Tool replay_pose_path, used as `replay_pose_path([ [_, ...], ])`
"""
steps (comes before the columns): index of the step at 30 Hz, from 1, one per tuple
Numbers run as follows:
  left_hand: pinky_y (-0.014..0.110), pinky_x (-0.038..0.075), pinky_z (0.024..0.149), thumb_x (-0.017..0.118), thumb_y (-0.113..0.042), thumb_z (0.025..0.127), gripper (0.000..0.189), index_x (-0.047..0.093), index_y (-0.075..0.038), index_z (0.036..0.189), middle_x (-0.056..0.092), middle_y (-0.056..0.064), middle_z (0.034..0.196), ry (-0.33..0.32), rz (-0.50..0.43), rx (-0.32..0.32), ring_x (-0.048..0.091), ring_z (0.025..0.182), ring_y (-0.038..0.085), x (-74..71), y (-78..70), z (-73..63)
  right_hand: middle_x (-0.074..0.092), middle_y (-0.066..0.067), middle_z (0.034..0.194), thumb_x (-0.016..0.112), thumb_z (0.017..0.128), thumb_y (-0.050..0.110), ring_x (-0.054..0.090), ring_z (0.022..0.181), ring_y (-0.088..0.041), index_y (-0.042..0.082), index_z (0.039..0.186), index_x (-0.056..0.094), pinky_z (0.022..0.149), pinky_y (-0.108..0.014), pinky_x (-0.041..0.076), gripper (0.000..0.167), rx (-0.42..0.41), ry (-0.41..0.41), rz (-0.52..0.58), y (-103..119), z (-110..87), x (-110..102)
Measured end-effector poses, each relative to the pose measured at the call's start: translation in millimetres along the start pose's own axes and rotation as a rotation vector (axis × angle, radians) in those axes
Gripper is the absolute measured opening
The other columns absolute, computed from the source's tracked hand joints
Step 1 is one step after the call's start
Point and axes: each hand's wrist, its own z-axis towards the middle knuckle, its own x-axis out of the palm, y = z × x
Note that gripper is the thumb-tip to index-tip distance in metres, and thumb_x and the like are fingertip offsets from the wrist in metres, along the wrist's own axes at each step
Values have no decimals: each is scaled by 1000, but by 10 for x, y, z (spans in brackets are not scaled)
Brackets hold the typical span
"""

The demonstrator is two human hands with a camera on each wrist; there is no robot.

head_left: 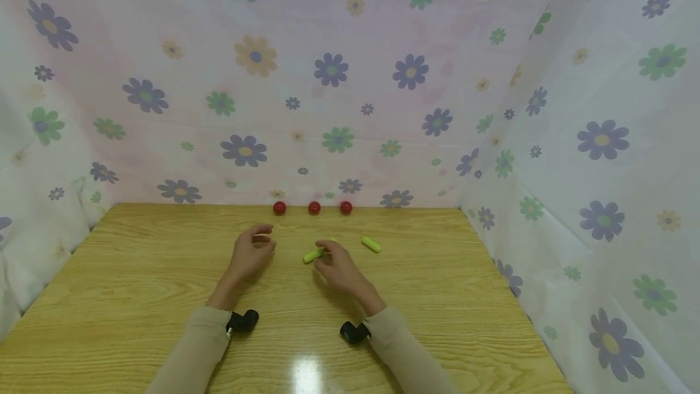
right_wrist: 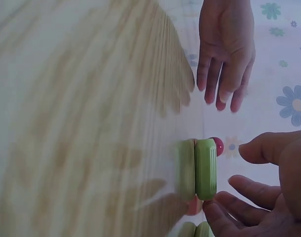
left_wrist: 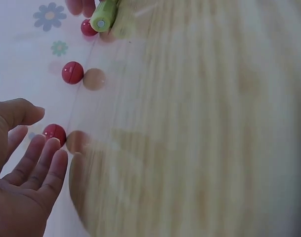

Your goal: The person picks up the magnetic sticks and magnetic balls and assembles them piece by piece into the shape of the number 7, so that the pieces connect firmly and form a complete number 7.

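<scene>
A light green ribbed cylinder [head_left: 312, 256] lies on the wooden table by the right hand [head_left: 341, 268], which partly covers it in the head view. In the right wrist view, that hand's thumb stands apart from the cylinder [right_wrist: 206, 170], and its fingertips [right_wrist: 212, 211] are close to the lower end; whether they touch cannot be seen. The left hand [head_left: 254, 252] hovers left of the cylinder, its fingers loosely bent and holding nothing. Another green cylinder [head_left: 370, 245] lies farther right. In the left wrist view, a green cylinder's round end [left_wrist: 103, 22] shows at the top.
Three shiny red balls, the left [head_left: 279, 208], middle [head_left: 314, 207] and right [head_left: 346, 207], sit in a row along the table's back edge. A flower-patterned sheet [head_left: 306, 120] hangs behind and at both sides of the glossy table [head_left: 137, 272].
</scene>
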Motion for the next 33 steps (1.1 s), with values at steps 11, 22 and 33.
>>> replay_pose_path([
  [11,13,51,79,64,-13,101,41,56,4,137,57,22,132,-124,-117,-78,59,115,34,130,99,274,58,-25,136,59,99,6,58,121,-34,-8,139,52,103,-49,49,44,10,-14,-27,19,67,50],
  [22,10,47,76,65,-18,100,40,59,-1,136,60,17,130,-310,-148,-158,61,111,21,149,135,467,62,-20,129,62,96,1,59,112,-26,-7,134,58,95,-38,52,39,22,9,-94,6,158,94],
  [33,20,48,70,69,-17,98,35,65,-3,130,61,16,126,-346,-127,-159,57,103,22,187,75,667,65,-16,121,65,93,-3,62,105,-22,-5,126,64,91,-34,54,34,54,59,-81,-45,200,78],
])
